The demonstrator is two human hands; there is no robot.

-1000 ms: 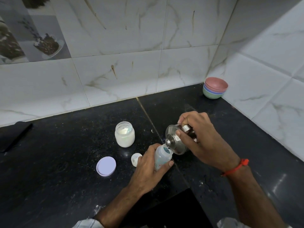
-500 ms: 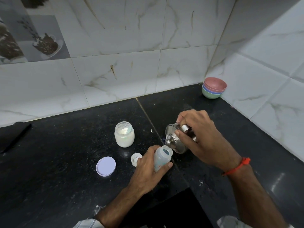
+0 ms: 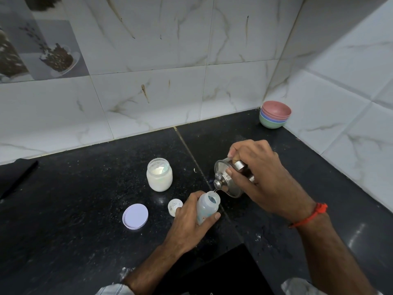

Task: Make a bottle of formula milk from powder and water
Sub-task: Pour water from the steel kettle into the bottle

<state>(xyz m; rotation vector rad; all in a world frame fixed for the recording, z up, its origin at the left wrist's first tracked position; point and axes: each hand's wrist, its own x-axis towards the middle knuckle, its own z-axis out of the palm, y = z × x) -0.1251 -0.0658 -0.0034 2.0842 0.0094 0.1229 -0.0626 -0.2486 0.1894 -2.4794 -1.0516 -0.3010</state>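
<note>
We held the baby bottle [image 3: 208, 206] in our left hand [image 3: 191, 220], fingers wrapped around its body, just above the black countertop [image 3: 74, 209]. Our right hand [image 3: 261, 177] gripped a tilted steel pot [image 3: 228, 179], its lid knob at the bottle's open mouth. The open powder jar [image 3: 159, 174] stood nearby, its lilac lid [image 3: 135, 216] and a small white cap [image 3: 175, 205] lying apart.

Soft, even indoor light, rather dim. The black counter [image 3: 63, 209] carries a white glare streak at near right; the steel pot [image 3: 228, 180] glints. Shadows are faint. Wide-angle bending curves the tile lines toward the edges; the corners look soft.
</note>
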